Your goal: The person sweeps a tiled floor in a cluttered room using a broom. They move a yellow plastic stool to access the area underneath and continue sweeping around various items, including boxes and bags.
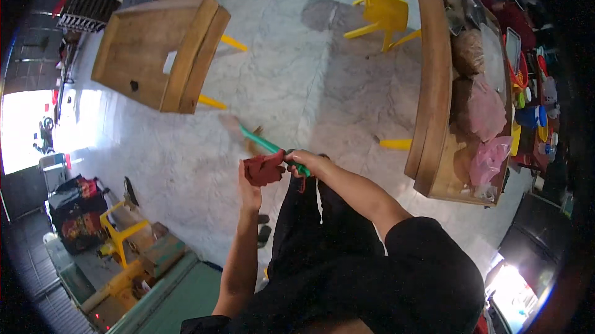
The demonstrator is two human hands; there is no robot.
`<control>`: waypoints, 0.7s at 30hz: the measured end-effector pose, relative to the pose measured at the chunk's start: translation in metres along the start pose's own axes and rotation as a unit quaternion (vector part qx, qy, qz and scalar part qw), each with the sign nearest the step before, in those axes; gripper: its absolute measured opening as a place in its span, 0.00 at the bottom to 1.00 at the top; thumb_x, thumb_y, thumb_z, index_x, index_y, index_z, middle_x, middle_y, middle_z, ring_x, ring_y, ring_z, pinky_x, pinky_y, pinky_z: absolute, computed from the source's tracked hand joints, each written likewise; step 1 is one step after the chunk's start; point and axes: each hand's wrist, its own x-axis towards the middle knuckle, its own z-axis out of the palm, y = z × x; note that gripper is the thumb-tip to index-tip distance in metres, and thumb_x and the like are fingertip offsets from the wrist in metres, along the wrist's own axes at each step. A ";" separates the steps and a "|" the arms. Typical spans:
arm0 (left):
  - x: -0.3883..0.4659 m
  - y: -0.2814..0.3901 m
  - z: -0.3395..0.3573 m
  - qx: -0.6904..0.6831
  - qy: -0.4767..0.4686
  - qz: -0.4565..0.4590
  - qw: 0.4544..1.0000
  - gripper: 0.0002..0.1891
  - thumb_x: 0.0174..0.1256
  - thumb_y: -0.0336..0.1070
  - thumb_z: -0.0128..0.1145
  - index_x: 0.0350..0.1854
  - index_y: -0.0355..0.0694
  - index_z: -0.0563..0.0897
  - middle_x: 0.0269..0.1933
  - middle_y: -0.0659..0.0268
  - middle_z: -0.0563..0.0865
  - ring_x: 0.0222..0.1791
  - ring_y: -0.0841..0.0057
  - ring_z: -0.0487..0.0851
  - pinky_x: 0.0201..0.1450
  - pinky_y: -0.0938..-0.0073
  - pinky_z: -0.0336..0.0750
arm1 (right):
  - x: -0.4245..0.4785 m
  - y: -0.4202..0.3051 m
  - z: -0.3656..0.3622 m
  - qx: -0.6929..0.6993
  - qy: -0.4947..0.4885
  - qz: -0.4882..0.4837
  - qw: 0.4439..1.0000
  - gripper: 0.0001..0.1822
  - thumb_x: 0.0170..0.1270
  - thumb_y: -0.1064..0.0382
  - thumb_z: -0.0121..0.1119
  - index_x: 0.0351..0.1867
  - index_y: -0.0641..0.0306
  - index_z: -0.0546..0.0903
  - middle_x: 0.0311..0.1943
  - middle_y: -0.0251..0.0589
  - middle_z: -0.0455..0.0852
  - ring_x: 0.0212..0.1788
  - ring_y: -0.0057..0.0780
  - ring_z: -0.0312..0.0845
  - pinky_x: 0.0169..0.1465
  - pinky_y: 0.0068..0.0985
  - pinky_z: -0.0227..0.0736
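Near the middle of the view, my right hand [304, 162] is closed around a green handle [262, 141] of what looks like a broom. The handle slants up and left, over brownish bristles or debris on the floor that I cannot make out well. My left hand [249, 190] holds a folded dark red cloth [264, 169], its right edge against or very near my right hand. Part of my left hand is hidden behind the cloth.
A wooden tray-like table [144, 50] stands at upper left, a yellow plastic chair [383, 6] at the top. Along the right runs a long wooden table [430, 78] holding pink plastic bags [485, 108]. At lower left are another yellow chair [120, 227] and a green surface [186, 292].
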 end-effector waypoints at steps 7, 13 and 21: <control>0.057 0.020 0.033 -0.048 0.005 -0.032 0.998 0.23 0.68 0.55 0.37 0.44 0.40 0.76 0.42 0.65 0.83 0.39 0.72 0.81 0.32 0.72 0.75 | -0.181 -0.001 -0.066 -0.125 0.086 -0.225 0.963 0.17 0.64 0.55 0.49 0.50 0.63 0.69 0.18 0.39 0.73 0.08 0.24 0.66 0.14 0.24 0.64; 0.120 0.023 0.049 -0.077 0.038 -0.053 0.995 0.21 0.68 0.53 0.39 0.44 0.40 0.76 0.40 0.65 0.83 0.38 0.72 0.81 0.35 0.70 0.75 | -0.272 0.028 -0.079 -0.025 0.424 -0.257 0.868 0.12 0.63 0.56 0.48 0.40 0.63 0.69 0.16 0.37 0.69 0.10 0.28 0.65 0.12 0.30 0.63; 0.191 0.049 0.085 -0.077 0.023 -0.060 0.995 0.19 0.68 0.50 0.42 0.42 0.40 0.76 0.42 0.64 0.82 0.42 0.72 0.80 0.47 0.71 0.73 | -0.208 -0.164 -0.233 0.148 0.329 -0.278 0.890 0.10 0.63 0.57 0.48 0.30 0.59 0.66 0.16 0.42 0.71 0.15 0.33 0.67 0.20 0.34 0.68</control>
